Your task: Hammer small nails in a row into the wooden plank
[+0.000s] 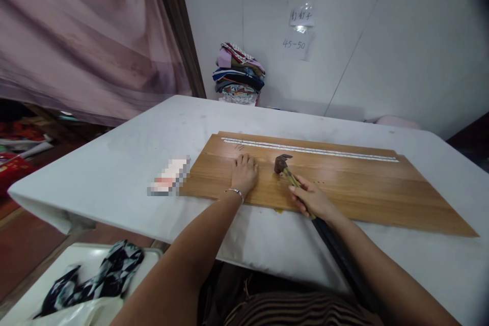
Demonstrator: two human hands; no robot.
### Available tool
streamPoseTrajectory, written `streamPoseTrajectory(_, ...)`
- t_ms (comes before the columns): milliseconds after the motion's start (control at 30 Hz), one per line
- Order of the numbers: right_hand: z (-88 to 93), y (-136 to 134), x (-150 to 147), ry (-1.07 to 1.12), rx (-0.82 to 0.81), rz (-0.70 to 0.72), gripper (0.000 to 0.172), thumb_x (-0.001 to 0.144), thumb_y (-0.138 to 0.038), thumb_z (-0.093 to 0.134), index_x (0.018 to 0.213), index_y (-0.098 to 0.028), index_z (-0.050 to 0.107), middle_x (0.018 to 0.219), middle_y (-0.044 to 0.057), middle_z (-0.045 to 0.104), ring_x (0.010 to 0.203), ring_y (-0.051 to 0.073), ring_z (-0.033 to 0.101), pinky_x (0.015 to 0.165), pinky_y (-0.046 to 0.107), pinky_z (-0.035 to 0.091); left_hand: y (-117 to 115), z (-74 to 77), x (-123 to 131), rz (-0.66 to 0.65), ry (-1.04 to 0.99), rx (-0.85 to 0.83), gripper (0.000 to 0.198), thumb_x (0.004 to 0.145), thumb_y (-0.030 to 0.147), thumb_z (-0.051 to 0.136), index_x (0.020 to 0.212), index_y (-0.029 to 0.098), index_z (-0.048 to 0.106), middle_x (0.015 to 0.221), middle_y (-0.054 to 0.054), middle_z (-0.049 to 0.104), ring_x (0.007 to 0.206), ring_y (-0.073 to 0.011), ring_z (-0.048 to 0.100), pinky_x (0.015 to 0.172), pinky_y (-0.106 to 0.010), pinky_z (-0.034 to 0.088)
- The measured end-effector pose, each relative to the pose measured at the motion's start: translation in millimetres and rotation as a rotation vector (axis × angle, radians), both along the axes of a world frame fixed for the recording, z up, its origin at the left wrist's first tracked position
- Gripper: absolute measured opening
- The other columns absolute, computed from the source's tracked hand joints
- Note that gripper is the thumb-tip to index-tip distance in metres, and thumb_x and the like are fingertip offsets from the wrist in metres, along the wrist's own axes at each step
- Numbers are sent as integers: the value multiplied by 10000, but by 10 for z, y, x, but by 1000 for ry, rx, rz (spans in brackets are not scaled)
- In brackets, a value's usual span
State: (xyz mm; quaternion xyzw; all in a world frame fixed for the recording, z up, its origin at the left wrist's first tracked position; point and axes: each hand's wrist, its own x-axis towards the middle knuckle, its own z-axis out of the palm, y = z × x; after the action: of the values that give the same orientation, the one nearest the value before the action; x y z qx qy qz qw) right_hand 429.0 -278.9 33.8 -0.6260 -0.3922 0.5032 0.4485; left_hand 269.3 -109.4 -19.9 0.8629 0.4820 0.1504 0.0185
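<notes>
A long wooden board (355, 193) lies on a white table (126, 163), with a white strip (309, 150) running along its far edge. My left hand (243, 173) rests on the board with its fingers curled under, knuckles up; a bracelet circles the wrist. My right hand (311, 198) is wrapped round the handle of a hammer (284, 167), whose dark head sits on the board just right of my left hand. Small pencil marks show on the board beyond my left hand.
A blurred pink and white item (170, 177) lies on the table left of the board. Folded clothes (239, 74) are stacked against the back wall. A pink curtain (84, 35) hangs at left. A white bin holding dark cloth (99, 275) stands below.
</notes>
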Motion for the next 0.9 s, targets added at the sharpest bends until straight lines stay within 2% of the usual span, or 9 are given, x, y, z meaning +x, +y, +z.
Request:
streamPoseTrajectory(433,5,-7,-2,8,1,-13,751,757,-469,640,1430,-195,451,603,-102,521,316,47,379,284,177,308,-6,13,2,-1,-7,-9,326,982,303,380,1180,199,618,1397,-129,552,1339,-305,420,1089,-485,344)
streamPoseTrajectory(900,-28,-6,26,5,23,8,626,788,-471,636,1342,-203,515,611,-97,526,331,47,380,287,177,308,-10,16,0,-13,-8,13,322,981,310,367,1151,203,618,1368,-134,567,1300,-306,442,1069,-490,352)
